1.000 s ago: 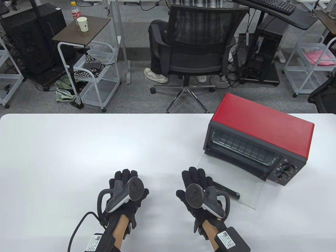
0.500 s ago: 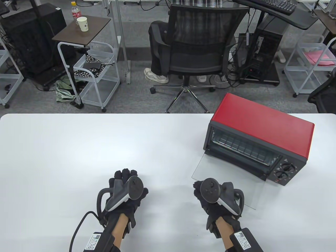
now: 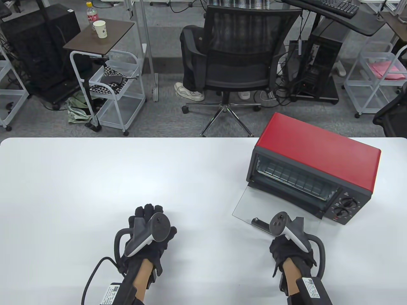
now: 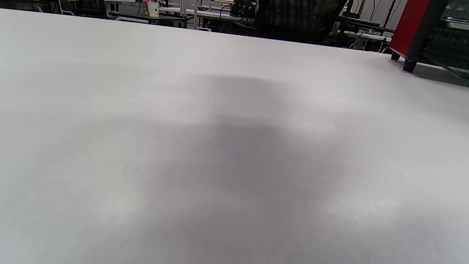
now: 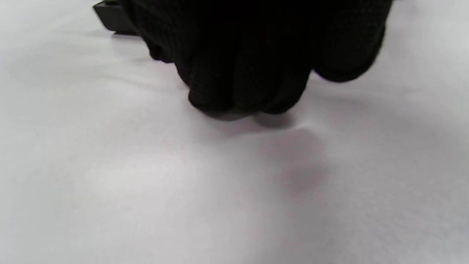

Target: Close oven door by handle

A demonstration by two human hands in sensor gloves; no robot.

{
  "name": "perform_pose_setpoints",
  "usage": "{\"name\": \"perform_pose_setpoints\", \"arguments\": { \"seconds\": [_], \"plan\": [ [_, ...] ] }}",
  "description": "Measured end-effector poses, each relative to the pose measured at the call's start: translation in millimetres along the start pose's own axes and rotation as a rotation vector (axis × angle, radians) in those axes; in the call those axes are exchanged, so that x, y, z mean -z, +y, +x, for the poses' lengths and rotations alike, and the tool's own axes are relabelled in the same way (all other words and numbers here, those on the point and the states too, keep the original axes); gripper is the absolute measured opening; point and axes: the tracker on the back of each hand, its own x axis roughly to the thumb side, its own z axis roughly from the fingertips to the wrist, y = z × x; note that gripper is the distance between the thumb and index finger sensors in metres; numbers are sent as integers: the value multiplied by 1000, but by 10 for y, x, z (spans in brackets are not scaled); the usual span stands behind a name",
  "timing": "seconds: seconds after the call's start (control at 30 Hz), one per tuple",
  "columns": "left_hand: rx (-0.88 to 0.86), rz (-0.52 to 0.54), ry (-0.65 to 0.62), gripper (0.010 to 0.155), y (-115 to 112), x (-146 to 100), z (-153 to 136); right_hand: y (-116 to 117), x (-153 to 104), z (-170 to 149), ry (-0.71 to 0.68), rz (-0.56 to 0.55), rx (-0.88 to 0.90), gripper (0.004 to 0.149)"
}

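The desk (image 3: 95, 178) carried the red oven (image 3: 314, 165) at the right of the frame, its glass door (image 3: 251, 203) lying flat and fully open toward the lower edge. The door appeared stiff, hinged and fragile, best taken at the black handle (image 3: 259, 222) along its near edge. The right hand (image 3: 291, 251) sat curled at that handle, grip not discernible; the left hand (image 3: 149, 235) rested idle, its closure likewise undeterminable.

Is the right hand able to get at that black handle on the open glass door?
Probably yes. The right hand is at the door handle, fingers curled at the glass door's front edge; whether it grips yet is hidden.
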Motion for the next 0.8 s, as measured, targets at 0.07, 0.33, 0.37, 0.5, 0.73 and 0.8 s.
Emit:
{"name": "perform_pose_setpoints", "arguments": {
  "seconds": [0.07, 0.33, 0.37, 0.5, 0.73, 0.8],
  "plan": [
    [0, -2, -1, 80, -1, -1, 0, 4, -13, -38, 75, 42, 74, 38],
    [10, -19, 7, 81, -6, -12, -1, -34, -92, -79, 216, 48, 15, 44],
    [7, -16, 7, 81, -4, -17, 0, -28, -105, -78, 218, 63, 15, 46],
    [13, -23, 7, 81, -8, -23, 4, 26, -145, -22, 215, 186, -78, 63],
    [21, -24, 4, 81, -13, -20, 14, 154, -131, 27, 143, 265, -34, 82],
    [22, -25, 3, 81, -14, -9, 17, 134, -134, 28, 135, 254, 5, 83]
  ]
}}
